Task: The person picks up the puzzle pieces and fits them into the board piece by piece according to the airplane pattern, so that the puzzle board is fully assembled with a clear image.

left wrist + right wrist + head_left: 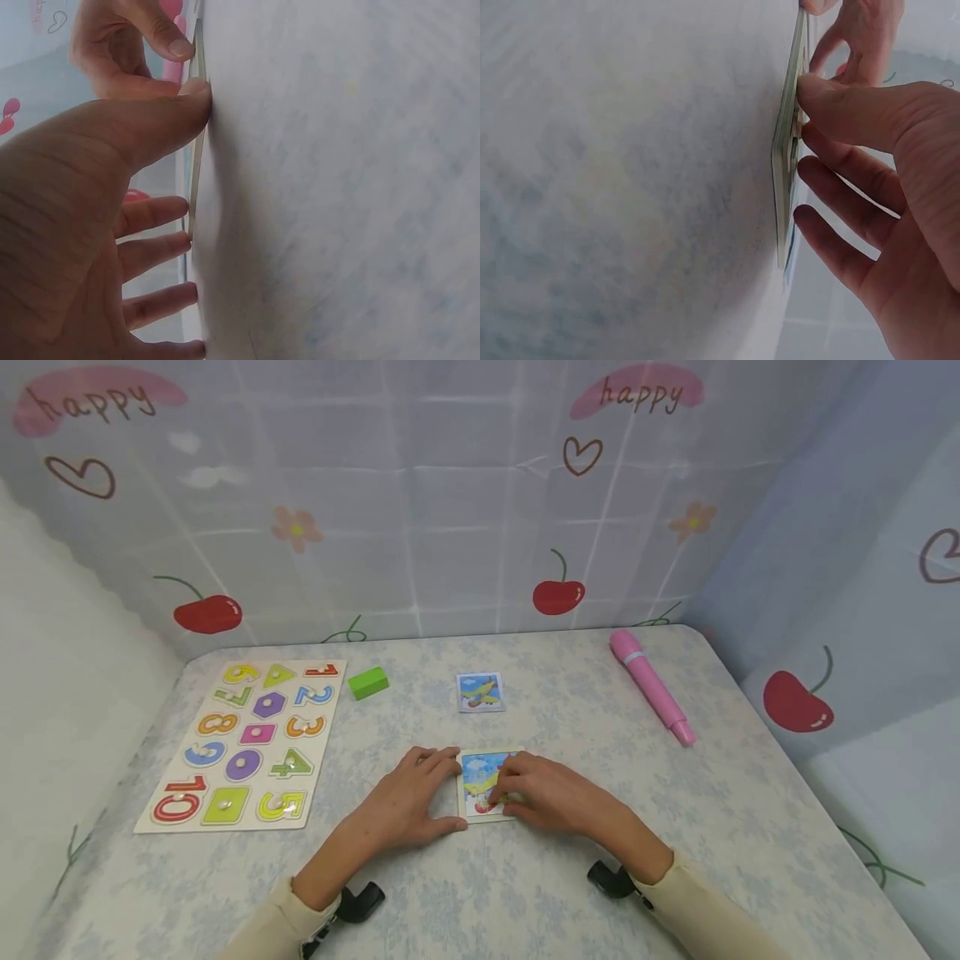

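A small square picture puzzle point(476, 770) with a yellow airplane lies on the table in front of me. At its left side, my left hand point(408, 797) touches the edge with spread, mostly straight fingers, thumb by the near corner. My right hand point(551, 793) is over the puzzle's right part, its bent fingers covering some of the picture. In the right wrist view, thumb and index finger pinch a small puzzle piece point(796, 121) at the puzzle's surface; the fingers partly hide it. Beyond the puzzle lies a picture card point(481, 692) with a similar airplane.
To the left lies a number and shape peg board point(232, 747). A green block point(368, 683) sits beside its far right corner. At the far right is a pink microphone-like stick point(652, 687). A patterned curtain point(450, 502) hangs behind the table.
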The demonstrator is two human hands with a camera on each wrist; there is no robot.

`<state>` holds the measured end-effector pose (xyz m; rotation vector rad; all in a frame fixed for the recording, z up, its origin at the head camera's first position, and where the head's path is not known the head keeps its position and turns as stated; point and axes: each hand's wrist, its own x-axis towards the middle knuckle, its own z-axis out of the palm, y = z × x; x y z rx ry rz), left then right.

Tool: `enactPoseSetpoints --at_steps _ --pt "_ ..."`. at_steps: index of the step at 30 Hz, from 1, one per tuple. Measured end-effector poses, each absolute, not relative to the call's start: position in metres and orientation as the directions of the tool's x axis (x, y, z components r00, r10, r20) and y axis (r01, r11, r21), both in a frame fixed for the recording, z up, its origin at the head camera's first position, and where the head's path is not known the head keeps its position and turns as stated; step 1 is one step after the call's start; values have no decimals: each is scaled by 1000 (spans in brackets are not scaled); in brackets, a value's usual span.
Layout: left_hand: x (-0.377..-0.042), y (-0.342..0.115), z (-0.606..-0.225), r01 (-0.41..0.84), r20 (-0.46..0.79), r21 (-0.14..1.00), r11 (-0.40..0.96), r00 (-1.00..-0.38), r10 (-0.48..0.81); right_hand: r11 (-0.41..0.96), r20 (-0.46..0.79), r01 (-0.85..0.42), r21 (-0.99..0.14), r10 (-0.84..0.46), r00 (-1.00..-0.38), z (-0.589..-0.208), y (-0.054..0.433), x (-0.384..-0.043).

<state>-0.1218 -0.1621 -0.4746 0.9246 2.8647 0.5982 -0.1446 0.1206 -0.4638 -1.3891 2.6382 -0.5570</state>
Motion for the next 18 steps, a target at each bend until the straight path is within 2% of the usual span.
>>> enactPoseSetpoints --at_steps 5,8,18 --pt "-122 -161 -475 535 42 400 744 -821 569 495 90 -796 -347 -828 -554 -463 121 -144" --pt "-122 -160 -476 523 24 405 750 -826 563 511 80 -790 -338 -821 -565 -461 126 -143" --pt "-121 -159 -473 507 9 404 762 -835 551 627 103 -682 -376 -704 -703 -451 178 -139"
